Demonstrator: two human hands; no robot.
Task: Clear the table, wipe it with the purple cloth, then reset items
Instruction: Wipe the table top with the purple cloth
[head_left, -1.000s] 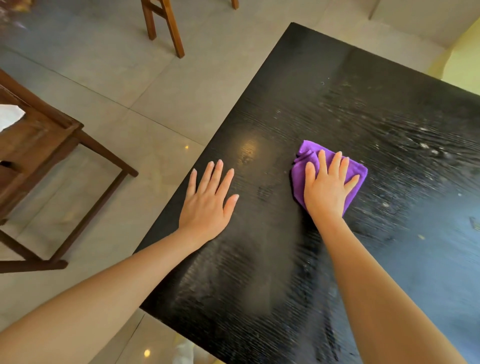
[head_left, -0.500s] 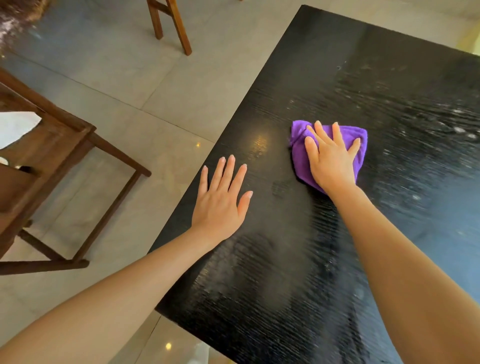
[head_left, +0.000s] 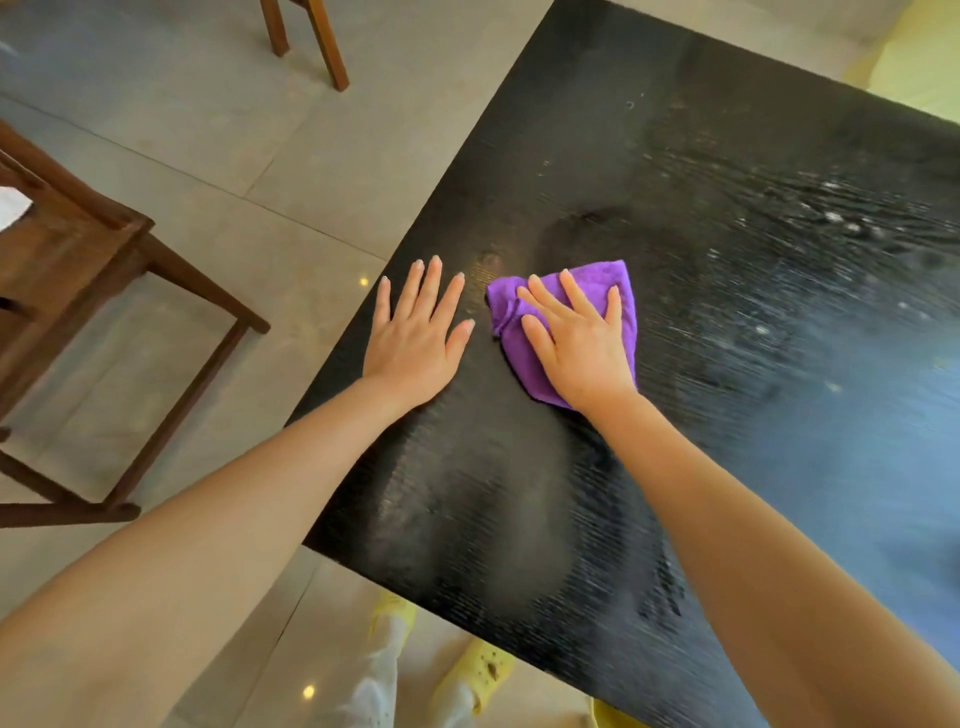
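The black wood-grain table (head_left: 701, 171) fills the right of the view, with pale specks and smears toward its right side. A folded purple cloth (head_left: 621, 283) lies on it near the left edge. My right hand (head_left: 576, 343) presses flat on the cloth, fingers spread and pointing up-left. My left hand (head_left: 418, 332) rests flat on the bare tabletop just left of the cloth, fingers apart, holding nothing.
A brown wooden chair (head_left: 78, 291) stands on the tiled floor to the left, with something white on its seat. Another chair's legs (head_left: 324, 47) show at the top. My yellow shoes (head_left: 480, 670) are below the table's near corner.
My right hand has slid the purple cloth left and toward me, so it now sits close beside my left hand. The left hand has stayed flat on the table.
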